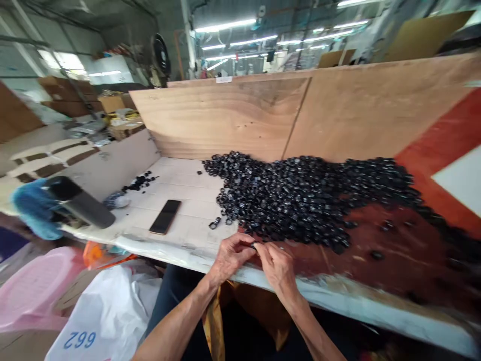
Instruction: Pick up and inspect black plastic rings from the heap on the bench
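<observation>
At the front edge of the table, my left hand (230, 256) and my right hand (277, 264) meet with their fingertips pinched together. Between them is a small dark part (253, 245), mostly covered by the fingers, so its exact shape cannot be made out. Just beyond both hands spreads a large heap of small shiny black ring-shaped pieces (289, 198). A few loose black rings (214, 223) lie on the pale board to the left of the heap, near my left hand.
A phone (165, 216) lies on the pale board, left of a dark bottle (78, 201) lying tilted. Small black bits (141, 181) sit by the left side wall. Wooden boards (233, 118) close off the back. A white sack (105, 313) and pink stool (41, 286) stand below left.
</observation>
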{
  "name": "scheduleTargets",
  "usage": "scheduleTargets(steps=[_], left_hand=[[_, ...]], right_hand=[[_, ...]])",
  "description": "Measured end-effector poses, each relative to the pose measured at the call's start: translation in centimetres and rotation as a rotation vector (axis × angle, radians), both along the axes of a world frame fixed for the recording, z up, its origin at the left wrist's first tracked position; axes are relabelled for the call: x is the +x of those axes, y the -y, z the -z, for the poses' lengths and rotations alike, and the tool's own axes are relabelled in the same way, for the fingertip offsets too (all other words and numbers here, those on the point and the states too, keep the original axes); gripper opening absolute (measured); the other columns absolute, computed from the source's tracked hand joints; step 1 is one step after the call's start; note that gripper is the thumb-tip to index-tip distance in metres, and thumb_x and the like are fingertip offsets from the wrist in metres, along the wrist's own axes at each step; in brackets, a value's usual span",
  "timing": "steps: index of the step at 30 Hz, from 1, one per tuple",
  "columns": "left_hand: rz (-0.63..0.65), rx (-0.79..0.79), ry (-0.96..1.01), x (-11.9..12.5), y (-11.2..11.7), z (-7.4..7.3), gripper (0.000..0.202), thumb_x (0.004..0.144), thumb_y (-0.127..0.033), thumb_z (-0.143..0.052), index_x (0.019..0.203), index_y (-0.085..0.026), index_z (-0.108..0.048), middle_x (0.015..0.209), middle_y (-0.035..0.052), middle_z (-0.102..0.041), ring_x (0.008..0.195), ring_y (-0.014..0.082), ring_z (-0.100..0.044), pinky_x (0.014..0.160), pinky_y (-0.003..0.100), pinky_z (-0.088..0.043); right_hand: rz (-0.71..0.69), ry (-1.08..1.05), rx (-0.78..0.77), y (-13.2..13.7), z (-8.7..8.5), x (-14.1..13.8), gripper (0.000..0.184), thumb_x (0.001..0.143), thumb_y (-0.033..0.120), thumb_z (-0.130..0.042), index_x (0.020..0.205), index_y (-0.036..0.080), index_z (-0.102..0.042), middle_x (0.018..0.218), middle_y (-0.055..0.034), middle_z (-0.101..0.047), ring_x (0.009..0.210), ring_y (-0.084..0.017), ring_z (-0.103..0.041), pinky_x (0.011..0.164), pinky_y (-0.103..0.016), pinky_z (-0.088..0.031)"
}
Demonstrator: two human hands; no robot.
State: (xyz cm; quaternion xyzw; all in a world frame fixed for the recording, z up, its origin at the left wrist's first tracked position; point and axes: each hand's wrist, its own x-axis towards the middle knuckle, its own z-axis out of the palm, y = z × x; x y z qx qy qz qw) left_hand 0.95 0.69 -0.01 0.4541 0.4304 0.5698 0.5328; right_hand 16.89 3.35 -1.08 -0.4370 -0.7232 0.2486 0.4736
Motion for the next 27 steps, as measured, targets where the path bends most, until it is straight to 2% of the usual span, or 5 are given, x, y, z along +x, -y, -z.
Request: scheduleTargets(steps=[2, 6, 12, 17, 27], left_hand=[[-0.006, 0.002, -0.002, 0.1, 0.1, 0.1, 0.032, 0.075, -0.039, -0.086, 0.096, -0.019, -0.074, 0.096, 0.0061, -0.076, 0.084, 0.0203, -0.073, 0.082, 0.033, -0.059], [-0.038, 0.0, -0.061, 0.1, 0.2, 0.2, 0.028, 0.076, -0.033, -0.085, 0.097, -0.018, -0.075, 0.094, 0.0067, -0.076, 0.08, 0.0192, -0.072, 0.075, 0.03, -0.057], [0.014, 0.006, -0.091, -0.3, 0.2, 0.5, 0.029, 0.081, -0.035, -0.082, 0.102, -0.016, -0.076, 0.095, 0.0075, -0.078, 0.082, 0.02, -0.073, 0.078, 0.03, -0.057], [0.015, 0.007, -0.057, -0.4, -0.5, 0.6, 0.029, 0.08, -0.036, -0.083, 0.101, -0.017, -0.075, 0.097, 0.006, -0.079, 0.084, 0.0198, -0.074, 0.081, 0.031, -0.059], [0.029, 0.03, -0.074, -0.5, -0.7, 0.3, 0.03, 0.081, -0.037, -0.083, 0.102, -0.017, -0.075, 0.1, 0.0069, -0.079, 0.089, 0.0206, -0.074, 0.084, 0.032, -0.06]], right_hand=[[0.019, -0.108, -0.118, -0.1, 0.5, 0.1, 0.038, 0.094, 0.058, -0.062, 0.081, 0.022, -0.071, 0.064, -0.0045, -0.067, 0.055, -0.019, -0.061, 0.057, -0.029, -0.051], [-0.098, -0.234, -0.335, -0.6, 1.3, 0.6, 0.041, 0.09, 0.063, -0.065, 0.092, 0.023, -0.073, 0.062, -0.0028, -0.067, 0.051, -0.021, -0.063, 0.049, -0.03, -0.053], [-0.16, -0.243, -0.107, -0.7, 1.2, 0.8, 0.015, 0.091, 0.038, -0.068, 0.094, 0.024, -0.074, 0.101, -0.009, -0.072, 0.091, -0.025, -0.071, 0.076, -0.035, -0.06], [-0.157, -0.234, -0.083, -0.5, 0.5, 0.6, 0.017, 0.089, 0.025, -0.064, 0.105, 0.024, -0.073, 0.106, -0.0071, -0.07, 0.089, -0.021, -0.068, 0.076, -0.032, -0.058], [-0.126, -0.292, -0.128, -0.3, 0.6, 0.2, 0.015, 0.091, 0.026, -0.065, 0.102, 0.022, -0.074, 0.101, -0.0073, -0.072, 0.088, -0.02, -0.071, 0.072, -0.028, -0.059]])
